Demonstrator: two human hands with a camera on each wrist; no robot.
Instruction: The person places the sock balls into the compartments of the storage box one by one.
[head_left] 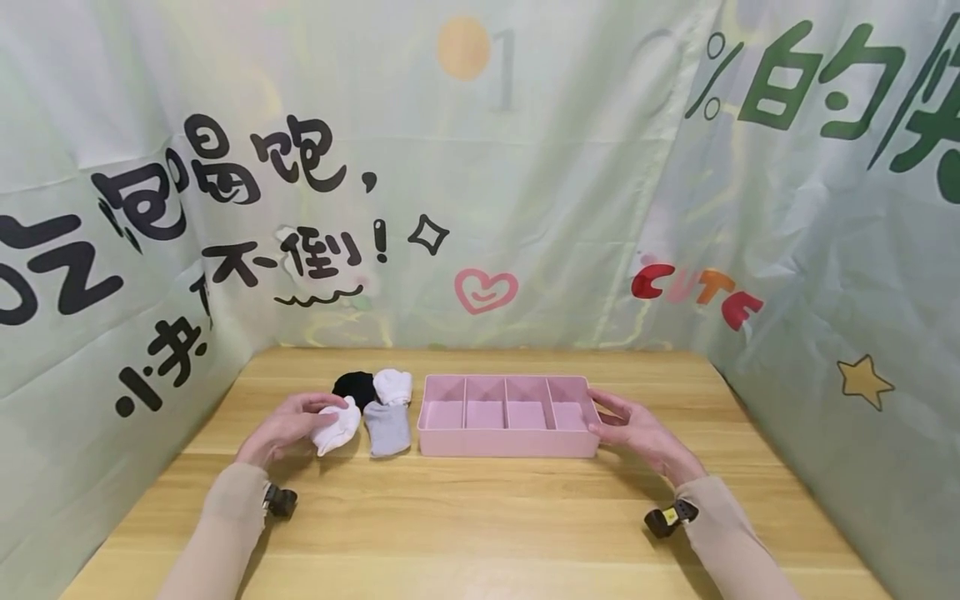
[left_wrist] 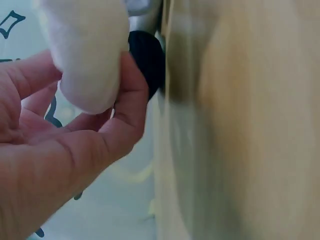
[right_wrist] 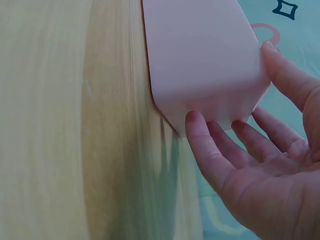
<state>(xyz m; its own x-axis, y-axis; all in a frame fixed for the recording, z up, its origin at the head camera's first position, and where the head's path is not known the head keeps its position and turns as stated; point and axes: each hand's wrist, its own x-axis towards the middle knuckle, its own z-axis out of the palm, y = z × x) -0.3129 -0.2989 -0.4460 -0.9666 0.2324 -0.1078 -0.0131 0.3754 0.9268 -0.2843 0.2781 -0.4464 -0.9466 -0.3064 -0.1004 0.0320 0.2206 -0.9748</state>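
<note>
My left hand (head_left: pixel 288 425) pinches a white folded sock (head_left: pixel 337 427) between thumb and fingers; the left wrist view shows this sock (left_wrist: pixel 90 55) close up. Right behind it lie a black rolled sock (head_left: pixel 353 388), another white sock (head_left: pixel 393 386) and a grey folded sock (head_left: pixel 388 430). A pink box (head_left: pixel 510 443) with several compartments in a row stands to their right. My right hand (head_left: pixel 637 429) rests its spread fingertips against the box's right end. In the right wrist view, the thumb touches the rim corner and the fingers (right_wrist: pixel 200 132) touch the end wall.
A wooden table (head_left: pixel 450 525) carries everything. Printed cloth (head_left: pixel 570 208) hangs around its back and sides. Each wrist wears a small black camera, one on the left (head_left: pixel 281 502) and one on the right (head_left: pixel 667 520).
</note>
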